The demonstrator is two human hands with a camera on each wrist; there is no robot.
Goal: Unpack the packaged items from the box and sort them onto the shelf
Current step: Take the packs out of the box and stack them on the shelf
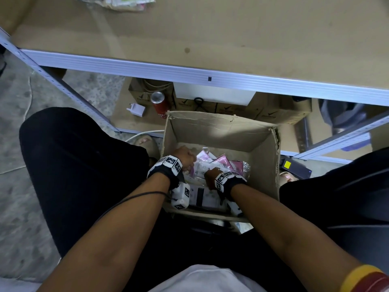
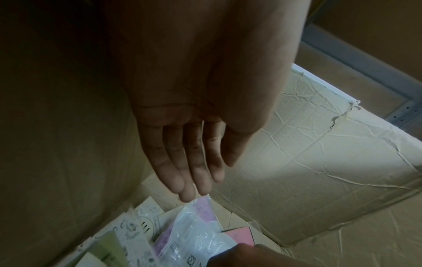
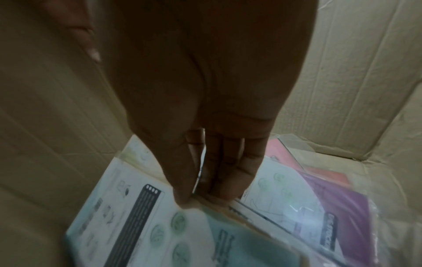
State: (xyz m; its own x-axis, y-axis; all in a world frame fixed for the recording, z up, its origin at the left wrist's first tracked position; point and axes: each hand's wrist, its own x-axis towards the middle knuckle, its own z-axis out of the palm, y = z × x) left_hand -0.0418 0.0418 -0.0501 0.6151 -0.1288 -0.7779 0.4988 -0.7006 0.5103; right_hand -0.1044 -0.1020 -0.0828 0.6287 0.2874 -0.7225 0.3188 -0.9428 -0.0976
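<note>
Cardboard is lining everything here: the open box [image 1: 221,131] is being kept on the floor between the knees, right under the shelf [image 1: 189,39], presumably so that each item needs only a short lift. Working left to right in the head view, a white charger [image 1: 136,109] and a red can [image 1: 159,102] are lying on the lower board at about eleven o'clock from the box.

The left hand [image 2: 189,153] is being lowered inside the box along its nine-o'clock wall, fingers straight and together, nothing held; its fingertips [image 2: 187,196] are hovering just above a clear bag [image 2: 196,234] with a pink item inside, probably being lined up as the next pick.

At the centre the packs [image 1: 219,165] are lying loosely overlapped on the box floor, white printed cards toward six o'clock, pink ones toward one o'clock.

The right hand [image 3: 205,126] is being pressed down at six o'clock, thumb and fingers pinching the upper edge of a white card [image 3: 128,207] printed with green circles, apparently so that it can be peeled off the pile. Blur is hiding how firm that grip is.

Bare board is waiting on the shelf at twelve o'clock, with a small pile [image 1: 124,2] at its far edge; unpacking is judged to be under way.
</note>
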